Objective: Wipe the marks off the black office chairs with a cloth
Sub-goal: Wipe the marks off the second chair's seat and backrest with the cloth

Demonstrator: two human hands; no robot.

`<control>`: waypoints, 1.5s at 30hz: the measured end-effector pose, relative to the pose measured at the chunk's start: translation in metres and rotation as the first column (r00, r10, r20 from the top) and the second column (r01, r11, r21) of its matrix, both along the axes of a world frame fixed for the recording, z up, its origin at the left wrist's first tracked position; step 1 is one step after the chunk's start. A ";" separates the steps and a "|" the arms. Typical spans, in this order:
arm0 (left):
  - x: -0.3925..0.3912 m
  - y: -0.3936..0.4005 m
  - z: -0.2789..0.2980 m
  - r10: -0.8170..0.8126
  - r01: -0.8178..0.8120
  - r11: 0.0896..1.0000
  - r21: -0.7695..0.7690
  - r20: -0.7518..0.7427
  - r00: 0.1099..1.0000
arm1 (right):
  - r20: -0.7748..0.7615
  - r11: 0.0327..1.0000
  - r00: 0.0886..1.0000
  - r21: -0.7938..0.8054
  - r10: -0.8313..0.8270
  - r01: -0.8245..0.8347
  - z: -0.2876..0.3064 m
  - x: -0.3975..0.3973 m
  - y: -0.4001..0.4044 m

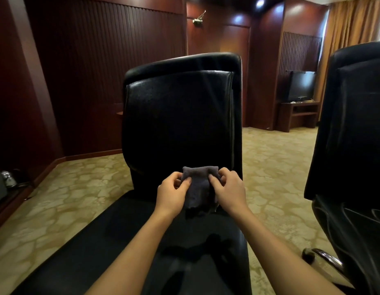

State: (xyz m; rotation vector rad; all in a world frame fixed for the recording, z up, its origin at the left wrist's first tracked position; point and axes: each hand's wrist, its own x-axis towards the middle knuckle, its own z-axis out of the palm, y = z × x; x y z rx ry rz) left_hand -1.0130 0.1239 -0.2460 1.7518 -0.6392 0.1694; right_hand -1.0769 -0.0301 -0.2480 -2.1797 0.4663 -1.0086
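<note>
The cloth [198, 188] hangs between the left hand [172, 195] and right hand [227, 191] before the near chair [180, 116], a second chair [354, 128] stands right, the television [301, 85] behind.

Two bare forearms, no sleeves, left hand [171, 193], right hand [228, 191], no rings

I hold a dark grey cloth [197, 188] between both hands above the seat of a black chair [180, 116], close to the base of its backrest. My left hand [172, 194] pinches the cloth's left edge; my right hand [227, 191] grips its right edge, fingers curled. A second black chair [354, 128] stands just to the right. Patterned beige carpet [78, 188] covers the floor, with a television [301, 86] on a low cabinet [297, 116] against the dark wood wall.
</note>
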 end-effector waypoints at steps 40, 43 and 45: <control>-0.249 -0.049 0.265 -0.346 0.350 0.921 -0.170 -0.768 0.539 | -0.154 0.673 0.965 0.693 -0.210 0.257 0.278 -0.281 0.025; -0.279 -0.041 0.265 -0.349 0.376 0.914 -0.155 -0.774 0.529 | -0.184 0.667 0.948 0.675 -0.261 0.315 0.283 -0.308 0.037; -0.297 -0.031 0.264 -0.341 0.385 0.912 -0.144 -0.789 0.511 | -0.220 0.661 0.940 0.669 -0.261 0.340 0.284 -0.325 0.043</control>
